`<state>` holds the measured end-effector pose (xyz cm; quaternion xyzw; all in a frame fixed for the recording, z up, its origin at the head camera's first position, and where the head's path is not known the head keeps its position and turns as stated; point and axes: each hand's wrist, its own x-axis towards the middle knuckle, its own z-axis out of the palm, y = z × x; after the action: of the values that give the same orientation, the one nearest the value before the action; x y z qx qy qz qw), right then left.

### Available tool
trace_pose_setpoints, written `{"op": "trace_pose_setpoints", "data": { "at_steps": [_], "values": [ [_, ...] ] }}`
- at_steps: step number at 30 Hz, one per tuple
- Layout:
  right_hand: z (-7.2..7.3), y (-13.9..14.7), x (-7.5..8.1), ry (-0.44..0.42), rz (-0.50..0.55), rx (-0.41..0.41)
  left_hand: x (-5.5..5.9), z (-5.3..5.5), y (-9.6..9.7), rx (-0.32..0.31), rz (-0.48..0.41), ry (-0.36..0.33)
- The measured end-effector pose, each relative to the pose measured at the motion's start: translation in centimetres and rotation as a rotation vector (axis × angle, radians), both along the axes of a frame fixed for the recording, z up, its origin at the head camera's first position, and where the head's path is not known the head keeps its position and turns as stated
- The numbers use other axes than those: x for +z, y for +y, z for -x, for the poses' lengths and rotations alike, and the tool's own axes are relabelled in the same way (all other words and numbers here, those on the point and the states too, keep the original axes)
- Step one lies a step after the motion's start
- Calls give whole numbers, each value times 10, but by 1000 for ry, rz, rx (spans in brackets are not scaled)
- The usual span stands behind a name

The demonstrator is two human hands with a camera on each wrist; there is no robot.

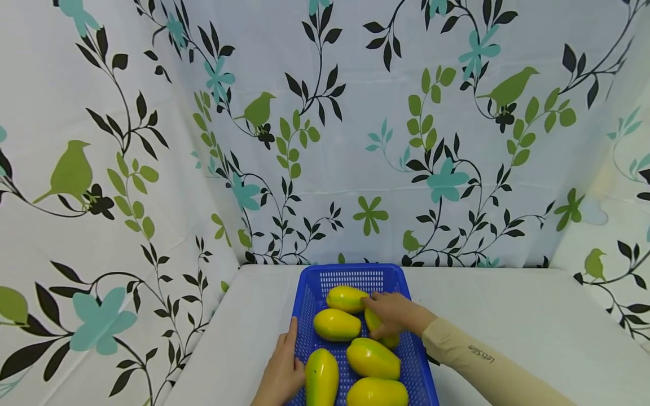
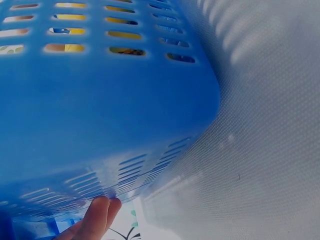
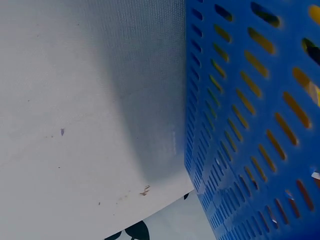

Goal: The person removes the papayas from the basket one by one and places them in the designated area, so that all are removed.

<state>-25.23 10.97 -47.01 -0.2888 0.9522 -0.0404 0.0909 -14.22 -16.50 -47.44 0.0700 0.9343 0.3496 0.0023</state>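
A blue plastic basket with slotted walls holds several smooth yellow papayas with green streaks. My right hand reaches over the basket's right rim and grips a papaya by the right wall, its fingers partly covering it. Touching that hand's fingertips is another papaya at the far end. My left hand rests against the basket's left side with fingers straight. In the left wrist view, its fingertips touch the slotted outer wall. The right wrist view shows the basket's side wall, but not the right hand.
Nearer papayas lie in the basket: one upright at left, one at right, one at the front, and one behind at left. The basket stands on a white table. A leaf-and-bird patterned curtain surrounds the table's back and sides.
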Motion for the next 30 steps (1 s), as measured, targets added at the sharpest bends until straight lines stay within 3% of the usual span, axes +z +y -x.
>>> {"op": "trace_pose_setpoints", "data": {
  "at_steps": [11, 22, 30],
  "values": [
    [0, 0, 10, 108, 57, 122, 0, 2, 3, 0, 8, -6],
    [0, 4, 30, 171, 80, 145, -1, 2, 2, -3, 21, 11],
    [-4, 8, 44, 167, 117, 138, -1, 2, 2, 3, 22, 0]
  ]
}}
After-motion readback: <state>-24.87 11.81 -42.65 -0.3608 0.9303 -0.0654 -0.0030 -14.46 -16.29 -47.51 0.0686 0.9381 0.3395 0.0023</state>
